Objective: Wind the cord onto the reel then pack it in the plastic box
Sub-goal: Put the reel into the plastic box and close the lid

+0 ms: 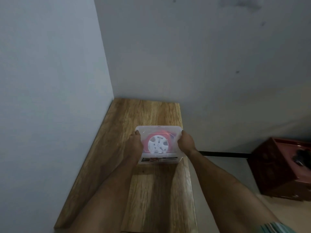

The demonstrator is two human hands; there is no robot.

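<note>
1. Wooden table [151, 113] with a strong grain runs along the left wall into the corner of a pale, dim room.
2. On it, toward the right edge, sits a clear plastic box [159, 129] with rounded corners and a printed label [159, 159] across its near side.
3. Inside the box lies the reel [158, 145], flat, its white hub with holes facing up and a red rim showing around it; the picture is too blurred to make out the wound cord itself.
4. A see-through lid seems to cover the box, though the blur makes this uncertain.
5. The left hand [136, 142] is clamped on the left side of the box, fingers curled up to the rim near the far left corner.
6. The right hand [186, 142] grips the right side the same way, fingertips at the far right corner.
7. Both bare forearms reach in from the near edge.
8. Well apart on the floor to the right stands a dark red crate [282, 167].
</note>
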